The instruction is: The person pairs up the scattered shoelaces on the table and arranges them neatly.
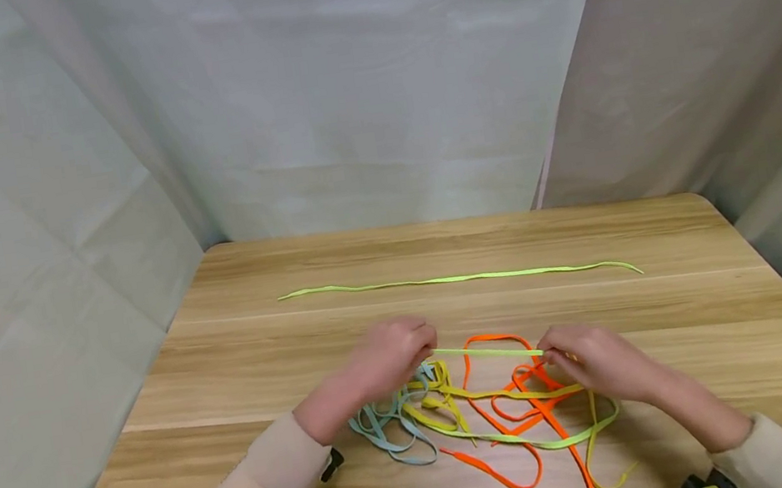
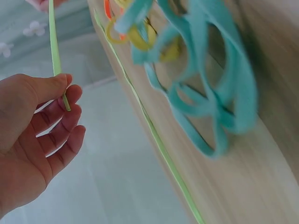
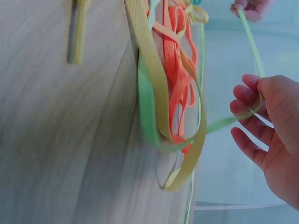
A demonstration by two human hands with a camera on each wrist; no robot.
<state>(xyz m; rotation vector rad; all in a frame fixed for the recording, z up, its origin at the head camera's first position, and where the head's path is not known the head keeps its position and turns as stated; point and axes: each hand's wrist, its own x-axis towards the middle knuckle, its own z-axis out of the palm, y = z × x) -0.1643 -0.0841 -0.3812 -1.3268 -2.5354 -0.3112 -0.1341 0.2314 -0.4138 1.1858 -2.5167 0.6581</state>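
My left hand (image 1: 392,355) pinches a light green shoelace (image 1: 486,352) close to its end, between thumb and forefinger; the short tip pokes out below them in the left wrist view. Further along the same lace, my right hand (image 1: 598,358) pinches it, and the stretch between the hands is drawn straight above the pile. From the right fingers the remaining length loops down (image 3: 222,124) into the tangle. Below the hands lie a pale blue shoelace (image 1: 417,461) on the left, a yellow one (image 1: 493,393) in the middle and an orange one (image 1: 497,477).
Another light green shoelace (image 1: 457,278) lies stretched out nearly straight across the wooden table (image 1: 241,359), beyond the hands. Pale curtains (image 1: 371,112) hang behind the table and at both sides. Dark wrist devices (image 1: 708,486) show at the sleeves.
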